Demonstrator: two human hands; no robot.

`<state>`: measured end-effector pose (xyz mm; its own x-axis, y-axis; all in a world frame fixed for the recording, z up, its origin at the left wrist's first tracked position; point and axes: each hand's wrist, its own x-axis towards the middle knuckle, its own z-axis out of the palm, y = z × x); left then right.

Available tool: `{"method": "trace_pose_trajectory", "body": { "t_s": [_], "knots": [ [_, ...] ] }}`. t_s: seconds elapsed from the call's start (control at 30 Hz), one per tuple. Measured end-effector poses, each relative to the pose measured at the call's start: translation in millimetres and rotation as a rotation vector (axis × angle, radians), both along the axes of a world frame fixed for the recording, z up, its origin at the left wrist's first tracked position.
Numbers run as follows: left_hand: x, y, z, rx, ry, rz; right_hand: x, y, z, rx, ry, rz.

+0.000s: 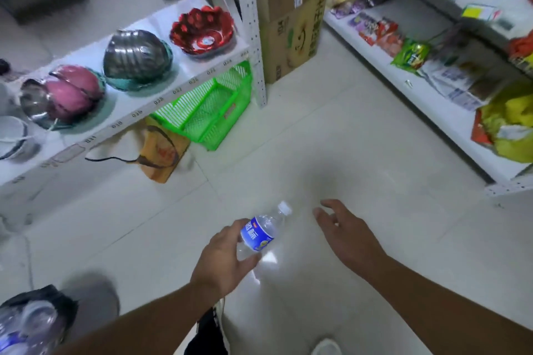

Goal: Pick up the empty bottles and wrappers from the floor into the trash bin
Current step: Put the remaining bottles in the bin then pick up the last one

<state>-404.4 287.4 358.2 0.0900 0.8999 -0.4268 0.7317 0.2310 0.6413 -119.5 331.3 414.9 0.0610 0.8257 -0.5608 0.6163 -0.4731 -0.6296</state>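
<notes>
My left hand (223, 261) grips a clear plastic bottle (261, 232) with a blue label and a white cap, held above the white tiled floor with the cap pointing up and to the right. To its right, my right hand (343, 229) hovers over the floor with fingers spread and nothing in it. At the bottom left corner stands the trash bin (62, 301), lined with a black bag, with clear bottles (27, 326) lying inside.
A white shelf (150, 108) with bowls runs along the left, a green basket (212, 112) and a cloth bag (161, 150) beneath it. Cardboard boxes (291, 17) stand at the back. A snack shelf (409, 86) lines the right.
</notes>
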Motion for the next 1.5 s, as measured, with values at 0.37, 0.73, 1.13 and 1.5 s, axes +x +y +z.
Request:
{"method": "trace_pose_trajectory", "body": {
  "t_s": [0.37,0.73,1.13,1.5],
  "knots": [
    [-89.0,-132.7,59.6,0.193,0.236,0.042,-149.6,-89.6,50.1,-0.016,0.096,0.385],
    [-325.5,-356.2,26.1,-0.071,0.37,0.716,-403.2,-248.5,12.3,-0.207,0.205,0.35],
    [-487.9,-496.1,9.0,-0.149,0.266,1.148,-658.7,-266.7,-5.4,0.048,0.02,0.682],
    [-480.7,-452.9,-42.1,-0.17,0.185,1.192,-738.1,-272.6,-116.1,-0.029,-0.168,0.977]
  ]
}}
